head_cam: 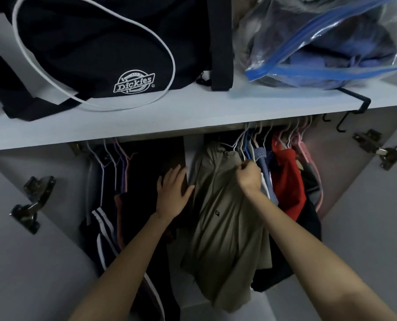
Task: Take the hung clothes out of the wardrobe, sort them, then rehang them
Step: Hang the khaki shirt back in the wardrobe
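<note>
Beige top [223, 216] hangs leftmost in the wardrobe's right bay. My right hand [249, 176] pinches its cloth near the collar; my left hand [172, 193] lies flat and open against its left edge. I'd take the hanger [237, 142] instead and lift it off the rail, hidden under the shelf [146, 117]; tugging at the cloth could slide the top off.

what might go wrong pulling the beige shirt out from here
1. The right hand pinches the fabric of the beige shirt near its collar, not its hanger, so a tug may slide the shirt off or stretch it.
2. The hangers just to the right are packed tight; lifting one out may snag its neighbours and drag the red garment along.
</note>
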`<state>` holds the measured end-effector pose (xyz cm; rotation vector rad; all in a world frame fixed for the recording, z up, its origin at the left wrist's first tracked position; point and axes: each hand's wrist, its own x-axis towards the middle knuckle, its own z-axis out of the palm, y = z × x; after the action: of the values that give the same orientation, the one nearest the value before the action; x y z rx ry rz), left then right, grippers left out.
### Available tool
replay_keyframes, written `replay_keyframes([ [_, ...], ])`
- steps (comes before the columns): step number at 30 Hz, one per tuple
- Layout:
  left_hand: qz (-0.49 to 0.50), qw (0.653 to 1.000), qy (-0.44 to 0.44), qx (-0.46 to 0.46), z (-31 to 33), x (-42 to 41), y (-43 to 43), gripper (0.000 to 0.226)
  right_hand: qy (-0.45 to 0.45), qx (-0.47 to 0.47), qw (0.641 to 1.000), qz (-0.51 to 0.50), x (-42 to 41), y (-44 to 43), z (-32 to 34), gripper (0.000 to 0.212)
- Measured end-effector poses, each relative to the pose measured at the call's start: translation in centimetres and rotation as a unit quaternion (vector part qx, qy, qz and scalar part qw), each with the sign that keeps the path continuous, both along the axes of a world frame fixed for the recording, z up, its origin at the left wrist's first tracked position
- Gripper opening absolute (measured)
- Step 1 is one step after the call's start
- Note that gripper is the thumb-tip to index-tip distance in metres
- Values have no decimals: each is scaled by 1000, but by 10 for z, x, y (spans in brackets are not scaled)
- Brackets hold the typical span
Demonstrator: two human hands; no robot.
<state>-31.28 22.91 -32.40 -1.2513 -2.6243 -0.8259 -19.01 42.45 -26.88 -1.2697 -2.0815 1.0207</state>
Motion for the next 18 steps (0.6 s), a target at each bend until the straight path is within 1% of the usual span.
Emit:
replay_keyframes([
  [4, -21, 1000, -5, 2, -4, -4, 9, 60, -14, 15, 1000, -18, 4, 7, -3, 18],
  [9, -39, 999, -9, 5, -9, -4, 18, 63, -31, 43, 998, -14, 6, 13, -7, 20],
  [13, -45, 999, -17, 14, -9, 1, 24, 59, -54, 70, 996, 0, 10, 13, -11, 20],
  [15, -54, 998, -9, 17, -11, 4, 26, 63, -49, 81, 995, 11, 12, 12, -11, 20],
  [18, -63, 998, -1, 14, -14, 8, 29, 76, -40, 98, 994, 33, 21, 8, -11, 24],
])
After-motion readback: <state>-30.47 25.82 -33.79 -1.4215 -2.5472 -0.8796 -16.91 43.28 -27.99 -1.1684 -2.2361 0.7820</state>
